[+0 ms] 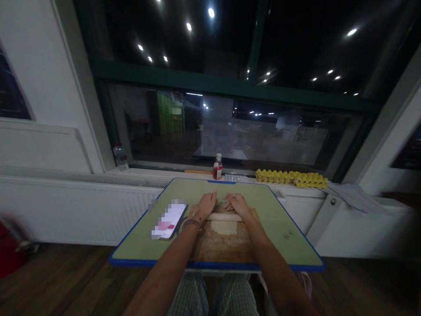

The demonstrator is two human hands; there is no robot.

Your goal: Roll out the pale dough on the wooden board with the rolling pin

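Note:
A pale rolling pin (225, 217) lies across a sheet of flattened dough (224, 227) on a floured wooden board (223, 250). My left hand (206, 205) is at the pin's left end, thumb up and fingers curled inward. At the right end is my right hand (237, 204), its fingers loosely bent toward the left hand. Both hands bear on the pin with their heels near the wrists, and they cover its ends. Part of the dough shows on the near side of the pin. A beaded bracelet (192, 225) circles my left wrist.
The board rests on a small green table (138, 245) with a blue rim. A lit phone (169, 223) lies left of my left arm. On the sill behind stand a small red-labelled bottle (217, 166), a yellow egg tray (291, 178) and a water bottle (120, 156).

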